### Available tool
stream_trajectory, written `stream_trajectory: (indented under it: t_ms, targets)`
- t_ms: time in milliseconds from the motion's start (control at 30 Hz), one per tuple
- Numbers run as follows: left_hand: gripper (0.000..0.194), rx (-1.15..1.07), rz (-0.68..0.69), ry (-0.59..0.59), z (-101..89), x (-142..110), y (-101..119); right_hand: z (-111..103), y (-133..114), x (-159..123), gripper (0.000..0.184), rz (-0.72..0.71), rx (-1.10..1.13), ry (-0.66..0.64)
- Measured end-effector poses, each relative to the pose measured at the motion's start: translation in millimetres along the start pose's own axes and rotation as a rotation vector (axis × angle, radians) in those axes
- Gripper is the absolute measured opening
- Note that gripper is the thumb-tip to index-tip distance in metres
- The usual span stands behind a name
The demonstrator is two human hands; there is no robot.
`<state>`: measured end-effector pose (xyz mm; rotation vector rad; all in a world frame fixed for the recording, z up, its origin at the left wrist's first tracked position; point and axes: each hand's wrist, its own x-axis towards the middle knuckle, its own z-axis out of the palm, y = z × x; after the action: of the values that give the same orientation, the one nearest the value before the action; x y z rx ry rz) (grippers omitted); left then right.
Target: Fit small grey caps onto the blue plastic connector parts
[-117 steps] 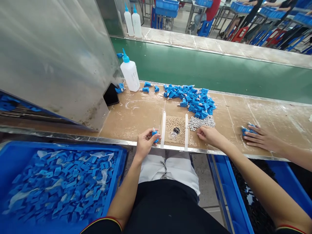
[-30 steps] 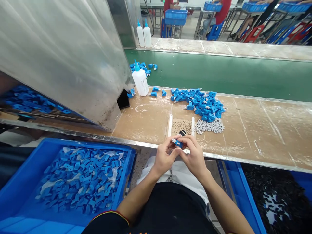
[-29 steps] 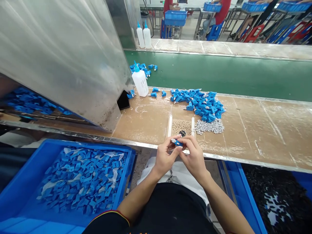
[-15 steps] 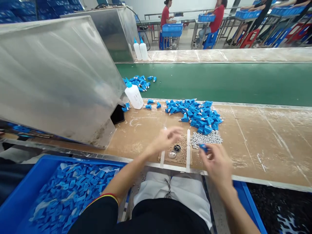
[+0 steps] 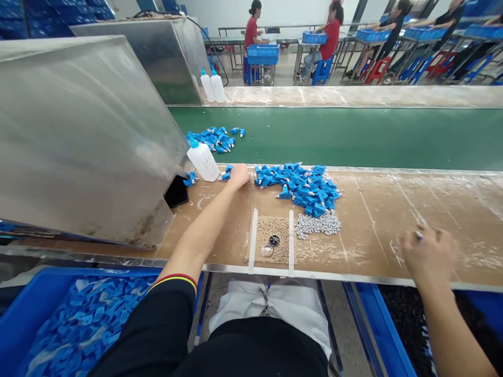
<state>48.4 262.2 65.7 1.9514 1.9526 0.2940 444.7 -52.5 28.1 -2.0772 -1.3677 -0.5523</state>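
My left hand [image 5: 239, 177] reaches forward on the brown bench top [image 5: 373, 225], its fingers bunched beside several small blue plastic parts [image 5: 227, 176]. Just right of it lies a large heap of blue plastic parts [image 5: 298, 186], with a patch of small grey pieces [image 5: 317, 225] below. A white squeeze bottle with a blue nozzle [image 5: 203, 162] stands beyond my left hand. My right hand [image 5: 428, 256] hovers far right over the bench, fingers closed, a small tip showing [image 5: 418, 235]. Most of what it holds is hidden.
A steel hood [image 5: 78, 146] rises at left, with a black phone [image 5: 176, 191] at its foot. Blue parts [image 5: 212, 139] lie on the green belt [image 5: 334, 136]. Blue crates sit below the bench [image 5: 78, 324]. Co-workers [image 5: 251, 36] sit beyond.
My hands have separated. The left has moved forward to the blue parts near the bottle, and the right has moved far right along the bench. The view has tilted upward.
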Motion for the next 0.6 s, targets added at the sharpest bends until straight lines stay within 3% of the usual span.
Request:
stream_trajectory:
  t_ms: [167,233,300,367,433,500,600]
  targets:
    - [0.006,-0.081,0.158,0.07,5.8,-61,-36,18,-96,-40,0.018,-0.17,0.428,-0.446]
    - [0.006,-0.374,0.236,0.209,11.9,-96,-59,28,-123,-54,0.015,-0.198,0.491,-0.519]
    - [0.018,-0.735,0.201,0.205,21.3,-129,-79,36,-138,-59,0.013,-0.208,0.501,-0.549]
    - [0.033,-1.049,0.113,0.078,32.5,-158,-94,43,-145,-59,0.011,-0.227,0.504,-0.564]
    - [0.046,-1.221,0.037,-0.058,42.6,-178,-103,49,-148,-58,0.011,-0.258,0.517,-0.567]
    - [0.054,-1.236,0.002,-0.115,49.2,-186,-106,53,-152,-60,0.011,-0.278,0.531,-0.547]
    - [0.049,-1.07,0.009,-0.055,51.7,-177,-100,56,-158,-68,0.013,-0.245,0.541,-0.463]
